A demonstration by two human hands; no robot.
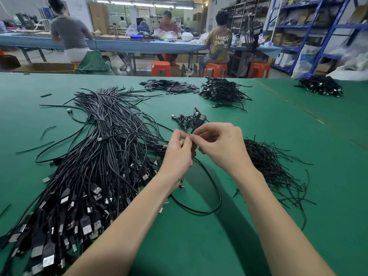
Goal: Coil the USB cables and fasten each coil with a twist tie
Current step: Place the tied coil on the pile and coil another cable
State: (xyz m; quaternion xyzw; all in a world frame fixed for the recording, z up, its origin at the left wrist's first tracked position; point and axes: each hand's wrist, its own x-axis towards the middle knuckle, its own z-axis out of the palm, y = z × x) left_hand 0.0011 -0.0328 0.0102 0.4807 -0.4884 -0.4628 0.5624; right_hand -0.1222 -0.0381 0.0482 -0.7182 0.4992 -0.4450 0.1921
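Note:
My left hand (178, 152) and my right hand (221, 144) meet above the middle of the green table (199, 246). Both pinch a thin black USB cable (216, 188) whose loop hangs down and lies on the table below my hands. My fingertips touch at the top of it. A big bundle of uncoiled black USB cables (95, 156) lies to the left, plugs toward me. A heap of black twist ties (266, 162) lies just right of my right wrist. A few coiled cables (189, 119) lie just beyond my hands.
Farther back lie a pile of small flat black pieces (169, 86) and two heaps of coiled cables (223, 91), (320, 85). Loose tie pieces are scattered at the left. Beyond the table people sit at a blue bench, with orange stools (161, 68) and blue shelving (318, 26).

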